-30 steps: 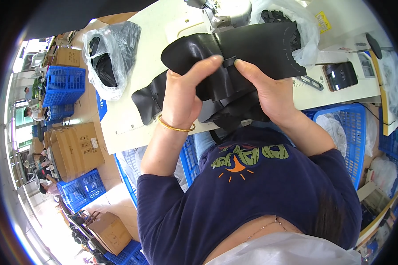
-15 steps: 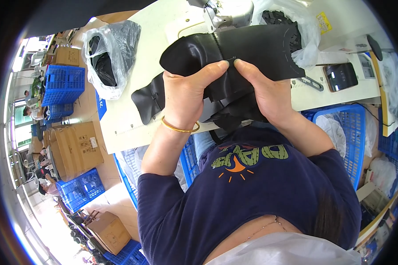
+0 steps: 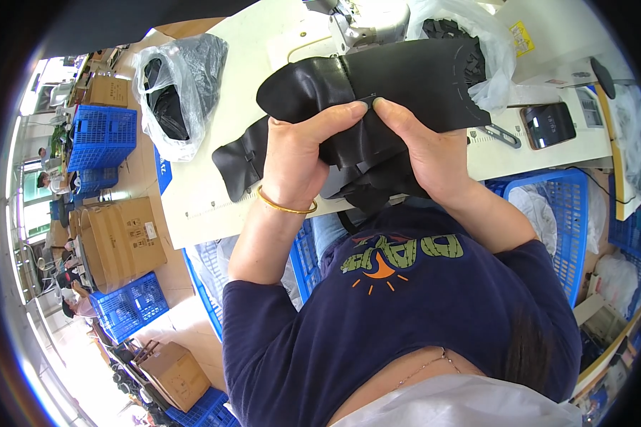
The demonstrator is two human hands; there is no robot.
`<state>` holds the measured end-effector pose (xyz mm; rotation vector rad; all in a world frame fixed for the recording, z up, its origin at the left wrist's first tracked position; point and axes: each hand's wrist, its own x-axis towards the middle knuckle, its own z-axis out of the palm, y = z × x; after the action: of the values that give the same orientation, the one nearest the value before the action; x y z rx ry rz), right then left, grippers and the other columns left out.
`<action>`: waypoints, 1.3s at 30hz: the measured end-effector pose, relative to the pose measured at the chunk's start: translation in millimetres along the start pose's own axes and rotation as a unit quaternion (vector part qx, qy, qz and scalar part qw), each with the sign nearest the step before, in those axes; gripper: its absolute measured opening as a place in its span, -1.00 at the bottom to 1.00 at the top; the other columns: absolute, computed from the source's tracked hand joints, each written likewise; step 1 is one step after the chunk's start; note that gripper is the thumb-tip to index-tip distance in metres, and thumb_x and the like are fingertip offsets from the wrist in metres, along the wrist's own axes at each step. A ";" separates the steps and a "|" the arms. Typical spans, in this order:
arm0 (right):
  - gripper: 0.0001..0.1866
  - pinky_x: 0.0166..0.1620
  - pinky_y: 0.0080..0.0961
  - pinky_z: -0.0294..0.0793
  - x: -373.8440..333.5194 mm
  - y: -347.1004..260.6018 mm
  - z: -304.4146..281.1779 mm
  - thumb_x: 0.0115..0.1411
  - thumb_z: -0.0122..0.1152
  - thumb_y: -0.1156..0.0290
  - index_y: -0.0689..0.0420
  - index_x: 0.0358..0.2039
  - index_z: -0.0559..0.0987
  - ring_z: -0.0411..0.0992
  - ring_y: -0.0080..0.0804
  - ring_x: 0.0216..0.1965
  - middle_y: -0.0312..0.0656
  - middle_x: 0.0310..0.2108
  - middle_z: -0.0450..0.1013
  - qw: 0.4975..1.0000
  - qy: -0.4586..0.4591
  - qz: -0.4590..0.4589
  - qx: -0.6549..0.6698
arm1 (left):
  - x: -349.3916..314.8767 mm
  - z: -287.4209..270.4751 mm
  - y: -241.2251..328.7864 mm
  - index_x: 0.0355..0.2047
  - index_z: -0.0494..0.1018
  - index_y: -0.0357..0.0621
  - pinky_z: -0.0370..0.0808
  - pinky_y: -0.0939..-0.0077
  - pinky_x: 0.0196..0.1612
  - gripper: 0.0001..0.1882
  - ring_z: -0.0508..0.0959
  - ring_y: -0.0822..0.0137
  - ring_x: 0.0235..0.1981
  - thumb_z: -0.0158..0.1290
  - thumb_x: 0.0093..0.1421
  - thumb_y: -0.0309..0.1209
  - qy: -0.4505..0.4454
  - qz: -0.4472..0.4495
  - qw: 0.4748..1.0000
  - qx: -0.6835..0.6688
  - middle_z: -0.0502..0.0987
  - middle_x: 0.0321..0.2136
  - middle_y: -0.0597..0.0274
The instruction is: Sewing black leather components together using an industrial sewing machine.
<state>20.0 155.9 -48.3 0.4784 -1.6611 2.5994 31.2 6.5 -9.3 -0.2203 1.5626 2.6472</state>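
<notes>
A black leather-like piece [image 3: 420, 75] with a stitched seam is stretched between my two hands above the table. My left hand [image 3: 303, 149] grips it from the left, its thumb pressed on top beside the seam. From the right, my right hand [image 3: 431, 153] holds the same piece, and its thumb tip almost meets the left one. The other fingers of both hands are hidden under the piece. More black pieces [image 3: 238, 160] lie on the table to the left of and below my hands. Behind the held piece is part of a sewing machine [image 3: 367, 28].
A clear plastic bag [image 3: 181, 92] with black material sits at the table's left; another bag [image 3: 495, 50] of black scraps lies far right. On the right are a phone [image 3: 548, 123] and a thread snipper [image 3: 502, 135]. Blue crates [image 3: 573, 228] stand below the table edge.
Both hands and the black piece have shifted very slightly. The grip is the same, with both thumbs still pressing near the seam.
</notes>
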 end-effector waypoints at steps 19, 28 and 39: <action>-0.86 -0.28 -0.69 0.44 4.2 0.0 4.5 0.16 0.18 0.56 0.24 -0.25 0.51 0.42 -0.65 -0.34 -0.33 -0.33 0.46 0.999 0.030 -0.028 -0.008 | 7.3 1.9 3.7 -0.35 0.52 -0.31 0.53 0.59 -0.29 -0.78 0.58 0.43 -0.43 0.15 -0.07 -0.72 -0.005 0.081 0.994 0.071 0.58 -0.44 0.21; -0.84 -0.60 -0.75 0.27 32.7 -26.1 -6.6 0.22 0.07 0.46 0.29 -0.27 0.48 0.35 -0.64 -0.64 -0.24 -0.56 0.46 0.999 0.051 0.017 0.010 | 36.6 3.8 29.8 -0.37 0.53 -0.36 0.56 0.51 -0.30 -0.83 0.59 0.34 -0.44 0.15 -0.04 -0.67 0.012 0.033 0.998 0.044 0.58 -0.43 0.12; -0.79 -0.62 -0.76 0.26 66.4 -21.2 -15.5 0.19 0.10 0.47 0.30 -0.19 0.47 0.33 -0.70 -0.68 -0.20 -0.62 0.47 0.998 0.068 -0.015 -0.008 | 67.6 11.4 38.6 -0.39 0.53 -0.37 0.56 0.51 -0.32 -0.86 0.59 0.34 -0.42 0.17 -0.03 -0.67 0.023 0.048 0.996 0.067 0.57 -0.42 0.13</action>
<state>-43.3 169.2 -17.9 0.3140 -1.6190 2.5325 -41.4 -3.6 19.2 -0.2061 1.8023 2.6105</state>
